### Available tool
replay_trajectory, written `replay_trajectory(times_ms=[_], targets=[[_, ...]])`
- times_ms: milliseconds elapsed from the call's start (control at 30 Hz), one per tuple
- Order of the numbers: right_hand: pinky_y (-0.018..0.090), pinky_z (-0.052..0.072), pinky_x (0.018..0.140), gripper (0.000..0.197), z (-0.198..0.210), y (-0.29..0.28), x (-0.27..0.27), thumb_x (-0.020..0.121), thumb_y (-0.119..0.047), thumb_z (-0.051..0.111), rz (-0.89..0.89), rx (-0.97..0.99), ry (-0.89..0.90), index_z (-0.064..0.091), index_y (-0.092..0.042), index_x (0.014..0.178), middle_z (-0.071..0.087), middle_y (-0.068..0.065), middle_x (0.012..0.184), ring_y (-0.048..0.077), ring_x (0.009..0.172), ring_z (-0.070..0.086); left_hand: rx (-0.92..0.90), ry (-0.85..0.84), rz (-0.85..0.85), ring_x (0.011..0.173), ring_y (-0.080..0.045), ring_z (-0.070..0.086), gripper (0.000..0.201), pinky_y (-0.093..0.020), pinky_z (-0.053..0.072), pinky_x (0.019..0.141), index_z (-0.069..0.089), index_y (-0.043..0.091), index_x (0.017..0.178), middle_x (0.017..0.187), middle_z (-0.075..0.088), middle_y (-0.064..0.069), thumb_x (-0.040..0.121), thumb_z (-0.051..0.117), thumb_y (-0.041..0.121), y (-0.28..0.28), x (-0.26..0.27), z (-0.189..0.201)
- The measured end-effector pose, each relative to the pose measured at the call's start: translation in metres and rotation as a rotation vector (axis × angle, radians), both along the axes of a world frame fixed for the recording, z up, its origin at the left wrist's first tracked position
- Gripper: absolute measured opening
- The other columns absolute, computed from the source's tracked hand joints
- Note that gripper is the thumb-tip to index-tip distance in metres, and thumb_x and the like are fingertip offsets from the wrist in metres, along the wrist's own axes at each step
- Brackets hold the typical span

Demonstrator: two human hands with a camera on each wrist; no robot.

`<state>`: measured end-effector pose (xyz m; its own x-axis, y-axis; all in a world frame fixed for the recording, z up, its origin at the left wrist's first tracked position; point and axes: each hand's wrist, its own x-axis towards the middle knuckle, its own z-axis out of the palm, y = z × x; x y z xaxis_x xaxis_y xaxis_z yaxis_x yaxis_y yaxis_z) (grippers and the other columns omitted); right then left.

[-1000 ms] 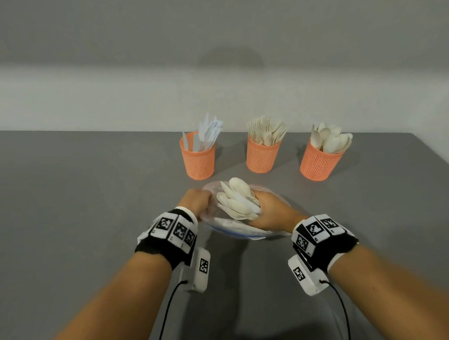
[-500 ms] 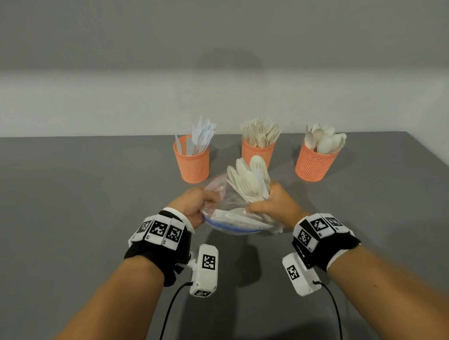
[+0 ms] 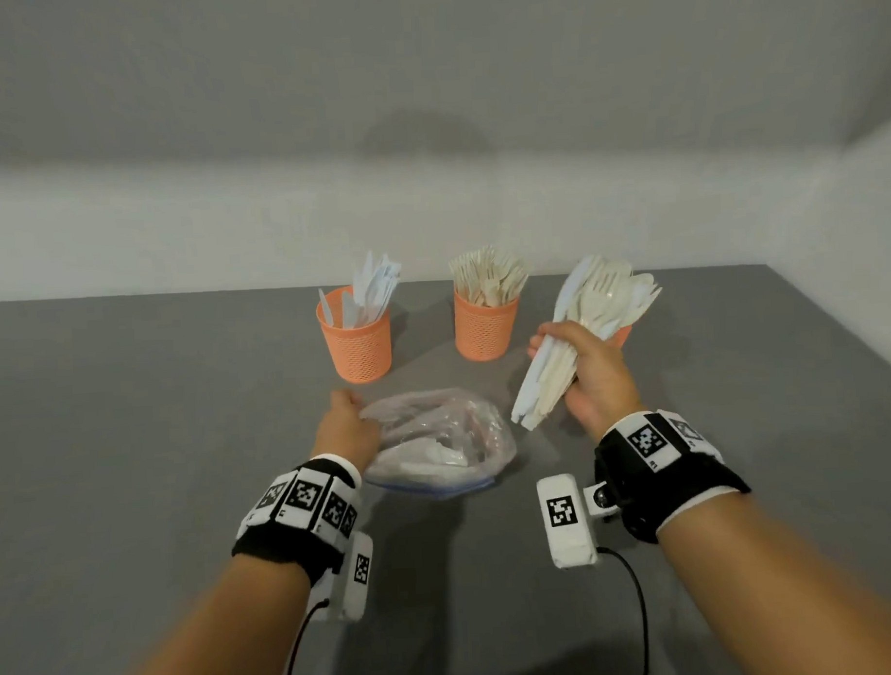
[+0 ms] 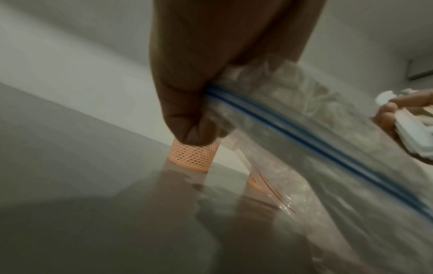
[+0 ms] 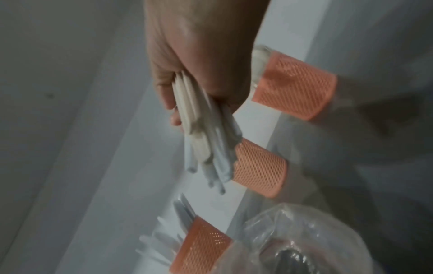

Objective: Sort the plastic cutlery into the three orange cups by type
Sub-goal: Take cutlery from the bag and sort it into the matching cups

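Table: grey matte tabletop (image 3: 134,449) bears everything.
Bag: clear zip plastic bag (image 3: 437,438), landmark; left hand (image 3: 345,426) pinches its blue-striped rim.
Cups: three orange mesh cups behind bag; knife cup (image 3: 357,340), fork cup (image 3: 483,331); third hidden by bundle.
Bundle: white plastic cutlery bundle (image 3: 579,327), right of bag, clenched by right hand (image 3: 596,377); mixed types, so release pieces singly.

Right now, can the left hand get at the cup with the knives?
Probably not yet. The left hand grips the plastic bag at its edge. The knife cup stands just beyond it with bare table between, so letting go should free it.
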<state>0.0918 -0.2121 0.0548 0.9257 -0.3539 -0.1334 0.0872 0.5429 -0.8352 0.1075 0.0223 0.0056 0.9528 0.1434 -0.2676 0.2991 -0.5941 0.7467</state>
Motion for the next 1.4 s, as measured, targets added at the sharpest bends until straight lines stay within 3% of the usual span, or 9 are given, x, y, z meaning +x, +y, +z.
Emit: replay_trajectory(times_ms=[133,300,367,467,667,800,967,1067,1400], targets=[[0.028,0.055,0.057,0.017,0.004,0.012,-0.003,0.081,0.006,0.060,0.145,-0.124,0.027,0.061,-0.006,0.093,0.059,0.004,0.064,0.016,0.056,0.060,-0.231,0.068,0.088,0.129,-0.036,0.038,0.073,-0.045,0.033,0.108,0.024,0.007,0.142,0.144,0.033,-0.021,0.078,0.058,0.020,-0.005,-0.004,-0.001],[0.027,0.054,0.053,0.029,0.001,0.038,-0.001,0.081,0.005,0.062,0.284,-0.334,0.121,0.055,0.001,0.110,0.058,0.008,0.068,0.015,0.051,0.059,0.178,-0.361,-0.038,0.130,-0.030,0.035,0.083,-0.042,0.027,0.108,0.037,0.009,0.138,0.137,0.037,-0.016,0.076,0.050,0.062,-0.012,-0.021,0.030],[0.026,0.052,0.049,0.033,0.004,0.052,-0.001,0.079,0.004,0.064,0.316,-0.436,0.151,0.054,0.001,0.111,0.060,0.009,0.069,0.018,0.052,0.058,-0.050,-0.401,-0.170,0.124,-0.022,0.042,0.078,-0.029,0.033,0.100,0.044,0.009,0.134,0.136,0.041,-0.011,0.077,0.054,0.062,-0.025,-0.025,0.048],[0.034,0.053,0.059,0.011,0.016,0.074,-0.007,0.083,0.000,0.058,0.473,-0.712,0.041,0.063,-0.010,0.085,0.063,0.009,0.069,0.025,0.067,0.060,-0.505,-0.100,-0.328,0.096,-0.008,0.059,0.052,-0.017,0.046,0.082,0.048,0.009,0.130,0.126,0.056,-0.015,0.087,0.059,0.037,-0.048,-0.030,0.064],[0.032,0.055,0.087,0.046,0.032,0.082,-0.016,0.072,0.009,0.067,0.848,-0.886,-0.095,0.056,-0.021,0.105,0.066,0.005,0.102,0.016,0.096,0.065,-1.041,0.050,-0.165,0.086,-0.015,0.068,0.018,-0.037,0.054,0.079,0.061,0.022,0.107,0.094,0.071,-0.001,0.090,0.056,0.023,-0.041,-0.021,0.057],[0.025,0.043,0.091,0.046,0.029,0.082,-0.016,0.083,-0.012,0.067,0.759,-1.150,-0.065,0.048,-0.011,0.125,0.050,0.004,0.118,0.014,0.108,0.051,-1.184,0.150,-0.123,0.081,-0.017,0.068,0.022,-0.035,0.053,0.079,0.061,0.012,0.101,0.087,0.068,-0.007,0.093,0.047,0.027,-0.038,-0.014,0.058],[0.015,0.042,0.085,0.029,0.027,0.080,-0.014,0.085,-0.011,0.064,0.236,-1.256,-0.312,0.063,-0.007,0.114,0.048,-0.002,0.099,-0.002,0.090,0.049,-1.234,0.115,-0.137,0.072,-0.014,0.071,0.026,-0.031,0.057,0.068,0.065,0.011,0.088,0.077,0.072,-0.004,0.095,0.044,0.025,-0.028,-0.008,0.063],[0.012,0.042,0.066,0.019,0.030,0.081,-0.016,0.082,-0.012,0.068,0.262,-1.265,-0.366,0.066,-0.008,0.101,0.061,0.003,0.086,0.003,0.069,0.051,-1.283,0.099,-0.137,0.071,-0.016,0.070,0.036,-0.028,0.059,0.066,0.071,0.013,0.075,0.075,0.071,-0.006,0.095,0.045,0.026,-0.026,-0.008,0.065],[0.017,0.044,0.068,0.018,0.029,0.084,-0.017,0.081,-0.015,0.070,0.334,-1.374,-0.333,0.070,-0.008,0.098,0.057,0.008,0.084,0.022,0.072,0.057,-1.407,0.082,-0.121,0.066,-0.020,0.065,0.010,-0.032,0.057,0.069,0.061,0.011,0.078,0.065,0.062,-0.008,0.084,0.053,0.008,-0.018,-0.008,0.059]])
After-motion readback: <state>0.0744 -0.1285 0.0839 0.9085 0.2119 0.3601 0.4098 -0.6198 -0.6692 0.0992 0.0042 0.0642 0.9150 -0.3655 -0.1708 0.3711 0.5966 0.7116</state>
